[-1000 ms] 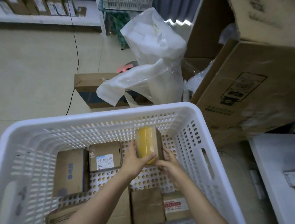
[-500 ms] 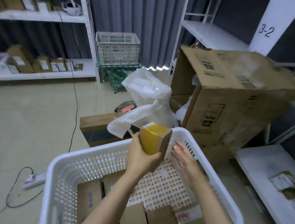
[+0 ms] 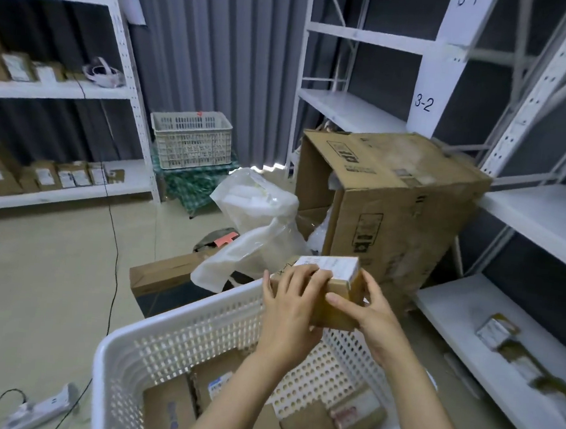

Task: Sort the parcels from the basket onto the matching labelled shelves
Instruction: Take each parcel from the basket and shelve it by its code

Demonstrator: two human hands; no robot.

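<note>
- Cardboard parcel, white label on top, sits between our two hands above the far rim of the white basket, towards its 1 o'clock corner.
- Our left hand grips it from 9 o'clock, fingers curled over the label's edge.
- Our right hand clasps it from 3 o'clock, thumb pressed on the near face, fingers wrapped round the far side.
- More brown parcels lie in the basket, at 6 o'clock of the held one.
</note>
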